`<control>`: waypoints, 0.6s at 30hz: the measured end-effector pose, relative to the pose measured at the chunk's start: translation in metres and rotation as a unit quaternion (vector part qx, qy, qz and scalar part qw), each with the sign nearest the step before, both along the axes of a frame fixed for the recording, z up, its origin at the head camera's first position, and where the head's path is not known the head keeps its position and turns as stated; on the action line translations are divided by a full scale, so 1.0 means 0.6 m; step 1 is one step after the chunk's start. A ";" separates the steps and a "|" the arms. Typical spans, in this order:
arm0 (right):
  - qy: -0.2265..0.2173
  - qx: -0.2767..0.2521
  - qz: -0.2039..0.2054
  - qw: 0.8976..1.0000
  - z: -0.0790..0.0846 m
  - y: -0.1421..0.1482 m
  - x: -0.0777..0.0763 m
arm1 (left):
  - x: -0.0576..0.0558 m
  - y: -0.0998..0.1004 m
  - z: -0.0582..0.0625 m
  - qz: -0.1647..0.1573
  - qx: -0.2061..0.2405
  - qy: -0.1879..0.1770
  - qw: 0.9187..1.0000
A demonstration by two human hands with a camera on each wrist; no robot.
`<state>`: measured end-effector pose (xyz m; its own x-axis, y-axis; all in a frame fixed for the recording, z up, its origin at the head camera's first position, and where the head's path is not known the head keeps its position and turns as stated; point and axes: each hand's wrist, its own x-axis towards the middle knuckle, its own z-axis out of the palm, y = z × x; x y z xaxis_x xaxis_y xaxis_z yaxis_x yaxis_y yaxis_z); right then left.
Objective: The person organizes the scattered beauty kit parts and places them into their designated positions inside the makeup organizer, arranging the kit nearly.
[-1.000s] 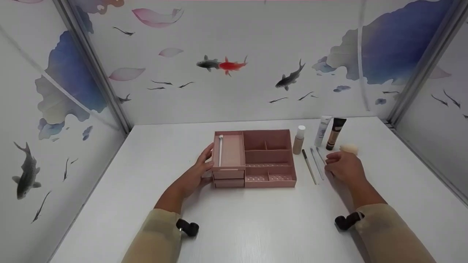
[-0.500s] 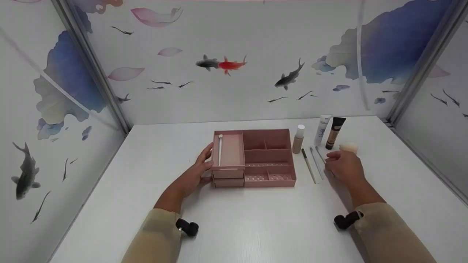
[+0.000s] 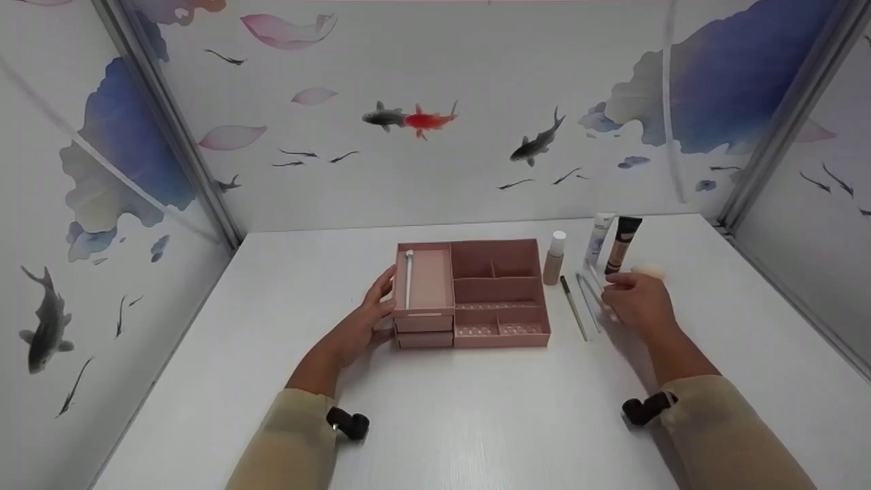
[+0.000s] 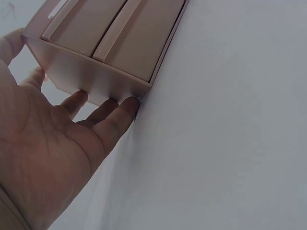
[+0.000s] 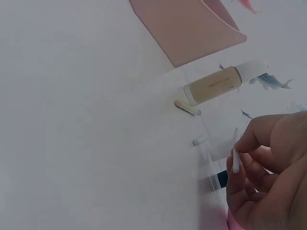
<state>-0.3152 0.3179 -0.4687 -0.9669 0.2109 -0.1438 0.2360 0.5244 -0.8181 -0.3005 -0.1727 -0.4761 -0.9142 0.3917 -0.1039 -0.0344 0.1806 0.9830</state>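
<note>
My left hand (image 3: 363,316) touches the left side of a pink desktop organizer (image 3: 544,330), its fingertips resting against the side wall in the left wrist view. Two drawers (image 4: 129,48) face forward beneath the tray. My right hand (image 3: 639,303) pinches a slim pale stick (image 5: 236,162) between thumb and finger, lifted above the table. Its exact kind cannot be made out. Lying left of that hand are another thin silvery stick (image 3: 589,303) and a thin stick with a dark end (image 3: 575,309). A white stick (image 3: 409,279) lies in the organizer's top tray.
A white-capped foundation bottle (image 3: 554,258) stands beside the organizer's right wall. Behind my right hand stand a white tube (image 3: 598,238) and a black-and-tan tube (image 3: 621,245). A cream-coloured sponge-like piece (image 3: 650,272) sits there too. Printed wall panels (image 3: 435,177) enclose the white table (image 3: 476,422).
My right hand has raised the slim stick off the table, tipping it up slightly. My left hand stays on the organizer, which has not moved.
</note>
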 end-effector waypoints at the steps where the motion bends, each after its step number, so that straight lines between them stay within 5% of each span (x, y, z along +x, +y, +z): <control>1: -0.002 -0.015 -0.001 1.000 0.002 -0.001 -0.001 | 0.000 -0.001 0.000 0.001 0.000 -0.001 1.000; 8: 0.000 -0.124 -0.015 0.992 0.038 -0.022 0.003 | 0.000 -0.001 -0.001 0.001 -0.002 0.000 1.000; 18: 0.031 -0.164 0.005 0.986 0.082 -0.052 0.025 | 0.000 0.001 0.002 -0.001 0.011 -0.010 1.000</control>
<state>-0.3001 0.2870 -0.4195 -0.9779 0.1525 -0.1430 0.1759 0.2305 -0.9570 -0.3003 -0.1721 -0.4748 -0.9108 0.3969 -0.1137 -0.0540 0.1585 0.9859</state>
